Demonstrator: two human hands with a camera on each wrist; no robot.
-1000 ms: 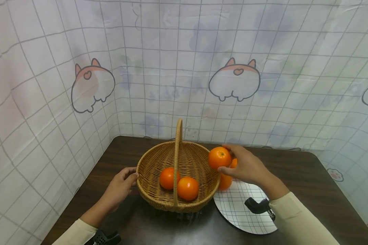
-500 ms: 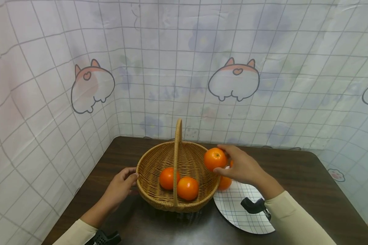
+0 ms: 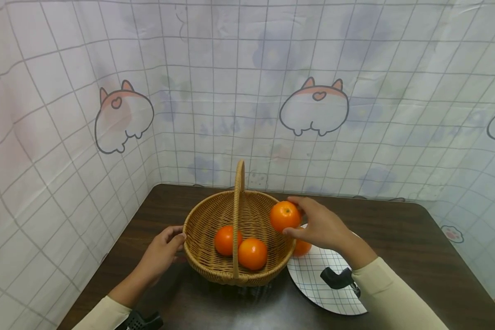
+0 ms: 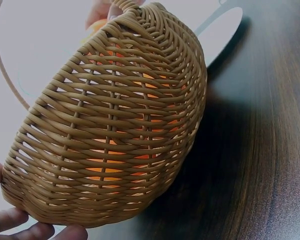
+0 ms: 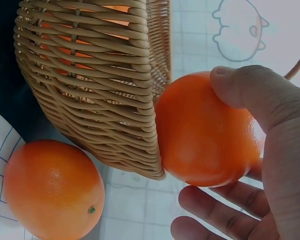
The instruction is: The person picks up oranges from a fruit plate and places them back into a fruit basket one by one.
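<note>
A woven wicker basket (image 3: pixel 214 272) with a tall handle stands on the table; two oranges, one left (image 3: pixel 226 240) and one right (image 3: pixel 253 254) of the handle, lie inside. My left hand (image 3: pixel 163 252) holds the basket's left rim, thumb on top and fingers against the outer wall, as the left wrist view shows. In my right hand (image 3: pixel 321 224) an orange (image 3: pixel 285 217) is gripped between thumb and fingers, over the basket's right rim. In the right wrist view that held orange (image 5: pixel 205 132) appears right against the rim. Another orange (image 5: pixel 55 190) lies on the plate below.
A white plate (image 3: pixel 327 284) with a grid pattern sits right of the basket, partly under my right arm. The dark wooden table (image 3: pixel 400 256) runs back to a wall covered by a grid-patterned cloth (image 3: pixel 231 91) with cartoon animals.
My right hand has carried the orange a little leftward, from the basket's right edge to over its rim. My left hand and the basket have stayed in place.
</note>
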